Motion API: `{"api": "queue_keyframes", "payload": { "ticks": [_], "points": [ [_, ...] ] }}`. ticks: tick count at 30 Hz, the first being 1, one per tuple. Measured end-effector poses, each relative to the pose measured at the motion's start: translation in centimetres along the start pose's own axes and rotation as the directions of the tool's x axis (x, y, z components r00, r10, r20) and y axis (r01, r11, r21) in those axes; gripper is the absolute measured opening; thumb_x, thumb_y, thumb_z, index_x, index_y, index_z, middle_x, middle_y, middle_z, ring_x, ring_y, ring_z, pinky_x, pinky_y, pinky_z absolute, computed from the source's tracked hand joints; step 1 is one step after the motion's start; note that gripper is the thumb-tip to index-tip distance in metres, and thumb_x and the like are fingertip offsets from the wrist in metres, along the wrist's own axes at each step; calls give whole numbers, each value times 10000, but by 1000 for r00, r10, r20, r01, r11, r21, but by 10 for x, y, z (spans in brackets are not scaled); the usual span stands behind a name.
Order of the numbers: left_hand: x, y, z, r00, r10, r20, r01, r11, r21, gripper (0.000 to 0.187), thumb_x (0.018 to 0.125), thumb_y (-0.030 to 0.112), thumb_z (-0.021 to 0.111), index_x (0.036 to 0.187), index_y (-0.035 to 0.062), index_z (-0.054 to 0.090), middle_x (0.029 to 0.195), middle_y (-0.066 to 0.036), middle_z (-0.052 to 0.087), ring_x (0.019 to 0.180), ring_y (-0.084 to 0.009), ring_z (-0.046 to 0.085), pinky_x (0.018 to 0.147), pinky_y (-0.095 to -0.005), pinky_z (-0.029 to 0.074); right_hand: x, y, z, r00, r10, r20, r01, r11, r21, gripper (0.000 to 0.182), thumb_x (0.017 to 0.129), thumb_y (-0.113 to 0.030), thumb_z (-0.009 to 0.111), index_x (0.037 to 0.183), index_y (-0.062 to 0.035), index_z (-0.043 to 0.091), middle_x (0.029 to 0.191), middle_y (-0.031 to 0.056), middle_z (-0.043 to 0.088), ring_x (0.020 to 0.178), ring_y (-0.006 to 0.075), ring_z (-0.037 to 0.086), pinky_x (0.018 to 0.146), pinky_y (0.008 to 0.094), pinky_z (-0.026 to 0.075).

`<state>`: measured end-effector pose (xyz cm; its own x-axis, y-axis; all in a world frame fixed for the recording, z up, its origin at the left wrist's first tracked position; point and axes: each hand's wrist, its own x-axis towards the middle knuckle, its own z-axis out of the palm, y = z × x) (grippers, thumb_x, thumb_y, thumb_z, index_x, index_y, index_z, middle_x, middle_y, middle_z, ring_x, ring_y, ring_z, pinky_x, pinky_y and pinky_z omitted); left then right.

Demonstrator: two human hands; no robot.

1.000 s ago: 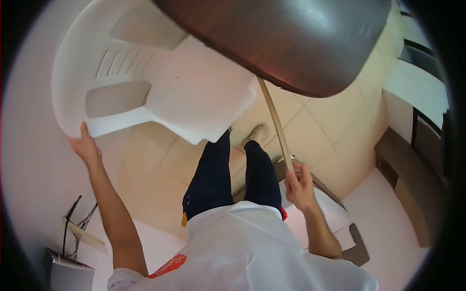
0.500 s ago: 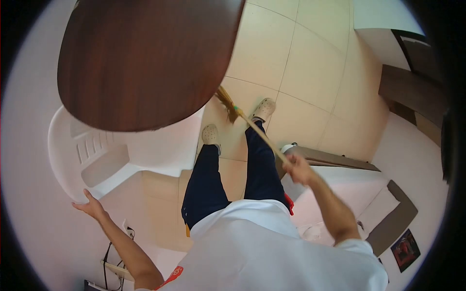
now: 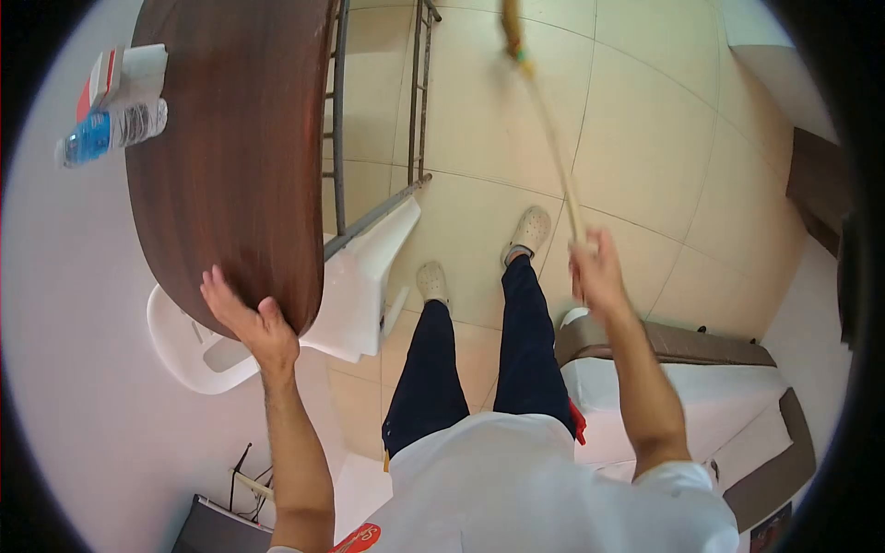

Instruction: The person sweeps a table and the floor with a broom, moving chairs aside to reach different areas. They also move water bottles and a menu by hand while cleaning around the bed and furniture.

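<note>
The person's right hand (image 3: pixel 597 276) is closed around the pale handle of a broom (image 3: pixel 552 138), its fingers curled about the stick near the lower end in view; the hand is slightly blurred, so the placing of each finger cannot be told. The broom slants away from the hand over the tiled floor (image 3: pixel 636 157), to the right of the table (image 3: pixel 235 138); its bristles (image 3: pixel 510 26) are blurred at the top edge of the view, and whether they touch the tiles cannot be told.

The left hand (image 3: pixel 247 321) is spread, thumb apart from the fingers, over the rounded near end of the dark wooden table; it grips nothing, and how firmly the palm meets the tabletop cannot be made out.

A white plastic chair (image 3: pixel 348 300) sits partly beneath that rounded end, its curved back showing to the left and its seat to the right; a grey metal frame (image 3: pixel 337 138) runs along the table's right side. A plastic bottle with a blue part (image 3: pixel 112 131) is at the table's left edge, just beside a white and red box (image 3: pixel 105 81); two beige clogs (image 3: pixel 529 232) are on the person's feet, between the chair and a bed (image 3: pixel 664 369).
</note>
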<state>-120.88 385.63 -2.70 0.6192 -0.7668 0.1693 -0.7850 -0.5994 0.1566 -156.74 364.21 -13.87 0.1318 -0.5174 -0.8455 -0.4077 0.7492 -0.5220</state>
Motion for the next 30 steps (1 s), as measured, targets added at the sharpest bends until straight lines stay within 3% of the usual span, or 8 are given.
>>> {"api": "queue_keyframes", "payload": {
  "ticks": [5,9,13,20,24,26,27,30],
  "points": [
    [4,4,4,997,-61,43,59,997,42,675,964,500,295,1395,-19,267,1435,-196,278,1345,-358,225,1101,-458,158,14,41,-28,850,423,315,-410,905,-110,215,864,-109,571,1055,-78,478,577,37,486,318,106,383,262,266,246],
    [7,4,6,993,-70,92,69,998,10,673,957,497,316,1384,-22,294,1425,-229,279,1334,-380,236,1088,-479,179,167,56,-7,933,170,317,-57,940,-336,139,850,-166,599,918,-84,510,604,29,508,452,103,444,360,257,338],
    [9,8,6,990,-94,106,98,994,-38,670,952,496,330,1377,-23,312,1423,-252,267,1327,-390,244,1080,-488,193,239,-42,7,983,66,172,-66,998,-4,242,855,-201,603,1026,-75,488,641,32,485,429,107,387,346,260,292],
    [11,6,5,988,-107,112,109,994,-15,695,943,519,331,1378,-23,313,1430,-252,255,1329,-390,244,1084,-484,190,129,-75,16,909,-326,-261,273,937,-218,277,884,-186,527,1084,-32,414,667,62,482,549,141,484,467,296,409],
    [12,4,4,985,-115,126,118,993,-17,722,939,541,317,1380,-31,309,1435,-253,247,1333,-388,240,1086,-483,187,-4,-38,59,975,-25,220,1,994,107,232,885,-89,528,1099,-31,459,797,45,523,672,123,519,569,276,436],
    [13,4,5,984,-118,130,123,992,-31,732,939,548,307,1380,-36,304,1437,-253,244,1336,-386,236,1087,-483,184,-15,-13,84,876,124,466,-162,986,43,265,871,-54,541,1128,-31,481,805,47,545,695,132,543,600,274,454],
    [12,5,6,984,-123,131,129,991,-37,737,939,550,302,1381,-39,301,1438,-253,242,1338,-384,234,1087,-483,182,2,10,106,871,-23,490,32,999,-11,274,881,-89,540,1136,-43,451,719,26,526,583,107,498,486,271,388],
    [11,5,9,980,-145,134,154,986,-61,747,939,556,292,1382,-46,290,1439,-253,241,1342,-379,225,1090,-481,176,69,-17,173,776,152,612,-25,977,-211,324,846,-115,560,1129,-13,440,649,62,534,525,150,530,405,309,390]
  ]
}}
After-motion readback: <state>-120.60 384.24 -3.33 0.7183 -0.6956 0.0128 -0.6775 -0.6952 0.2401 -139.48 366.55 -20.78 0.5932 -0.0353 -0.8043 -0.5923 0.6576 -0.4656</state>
